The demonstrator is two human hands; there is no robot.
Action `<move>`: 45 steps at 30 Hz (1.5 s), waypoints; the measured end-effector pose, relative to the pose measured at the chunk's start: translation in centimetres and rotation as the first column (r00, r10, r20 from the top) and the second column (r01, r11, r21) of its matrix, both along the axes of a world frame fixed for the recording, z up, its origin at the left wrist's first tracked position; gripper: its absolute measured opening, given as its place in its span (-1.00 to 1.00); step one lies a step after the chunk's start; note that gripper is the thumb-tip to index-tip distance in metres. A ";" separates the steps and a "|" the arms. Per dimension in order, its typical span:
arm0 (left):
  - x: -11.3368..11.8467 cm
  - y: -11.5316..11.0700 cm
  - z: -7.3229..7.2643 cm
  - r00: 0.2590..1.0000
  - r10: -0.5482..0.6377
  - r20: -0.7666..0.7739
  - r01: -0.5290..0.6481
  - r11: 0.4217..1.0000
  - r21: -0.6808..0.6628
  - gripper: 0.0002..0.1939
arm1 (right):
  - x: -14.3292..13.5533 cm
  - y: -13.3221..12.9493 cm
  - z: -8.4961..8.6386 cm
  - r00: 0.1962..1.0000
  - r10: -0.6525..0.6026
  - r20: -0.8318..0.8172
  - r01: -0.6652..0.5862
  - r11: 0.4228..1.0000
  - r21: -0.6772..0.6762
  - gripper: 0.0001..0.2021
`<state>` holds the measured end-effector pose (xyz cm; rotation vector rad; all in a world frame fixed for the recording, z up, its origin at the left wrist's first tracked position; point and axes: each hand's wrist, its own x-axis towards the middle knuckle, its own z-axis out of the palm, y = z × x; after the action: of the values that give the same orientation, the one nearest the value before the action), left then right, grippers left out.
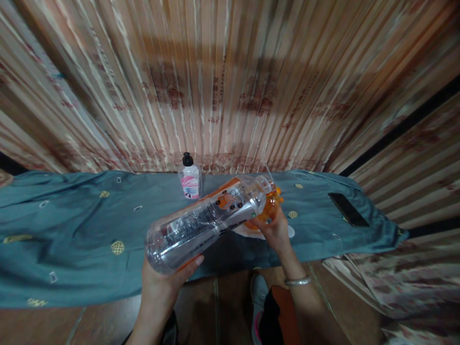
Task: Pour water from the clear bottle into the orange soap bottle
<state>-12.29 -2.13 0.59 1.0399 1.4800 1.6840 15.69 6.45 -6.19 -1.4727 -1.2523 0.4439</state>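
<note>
From where I stand, the left hand comes up from 7 o'clock, curled firmly under the base of the clear plastic bottle, its thumb along the lower side. The bottle is held aslant over the middle of the bench, its long axis running from the base at 8 o'clock to the neck at 2 o'clock. Its thin, shiny wall is ribbed round the middle and wears a label printed in orange.

Off the bottle's 11 o'clock side, a pump bottle stands upright, black-topped, with a pink-and-white label.

At the clear bottle's neck, the right hand reaches in from 5 o'clock, closed around a glossy, see-through orange item, thumb near the neck; its farther fingers are hidden. A smooth white piece shows beneath. A silvery bangle rings that wrist.

Farther over, at 3 o'clock, a flat black phone lies pointing from 10 to 4. Wrinkled teal cloth with yellow motifs covers the bench; behind it hangs a pleated, flowered curtain.
</note>
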 end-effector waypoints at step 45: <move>-0.2 -1.6 3.2 0.994 0.103 0.040 -0.101 0.993 -0.058 -0.11 | -0.5 -0.4 1.0 0.997 0.033 0.067 -0.031 0.999 -0.022 -0.30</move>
<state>-12.47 -3.74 3.81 0.9063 1.5669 1.7140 15.21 6.06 -5.20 -1.4978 -1.3293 0.4332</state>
